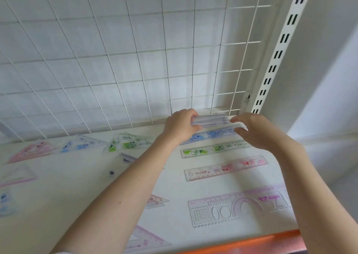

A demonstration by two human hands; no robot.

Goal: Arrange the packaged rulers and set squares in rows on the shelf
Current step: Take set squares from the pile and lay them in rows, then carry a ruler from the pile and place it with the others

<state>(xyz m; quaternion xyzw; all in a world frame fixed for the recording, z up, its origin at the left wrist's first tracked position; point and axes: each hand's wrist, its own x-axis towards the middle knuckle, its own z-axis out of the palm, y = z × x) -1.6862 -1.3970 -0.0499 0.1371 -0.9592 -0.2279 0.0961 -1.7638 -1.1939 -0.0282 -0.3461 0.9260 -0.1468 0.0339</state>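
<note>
The left hand [181, 125] holds one end of a small stack of clear rulers [210, 120] at the back of the shelf [170, 191], with the thumb under and the fingers curled over the top. The right hand [255, 131] is at the other end of the stack. Its fingers are bent a little and spread, and it is hard to tell if they touch the stack or just float beside it. The stack sits right in front of the white wire grid [135, 60].

Below the stack, rulers lie in a row going toward the front. First comes a blue ruler [209, 134], partly under the hands. Then comes a green ruler [213, 149], then a pink ruler [226, 168], then a big purple stencil ruler [238, 205] near the orange edge [251, 243] of the shelf.

On the left side at the back, three set squares lie side by side: a pink set square [31, 151], a blue set square [81, 144] and a green set square [128, 143]. More clear packs lie under and beside the left arm, but they are too blurry to name. A white post with slots [279, 54] stands at the right.
</note>
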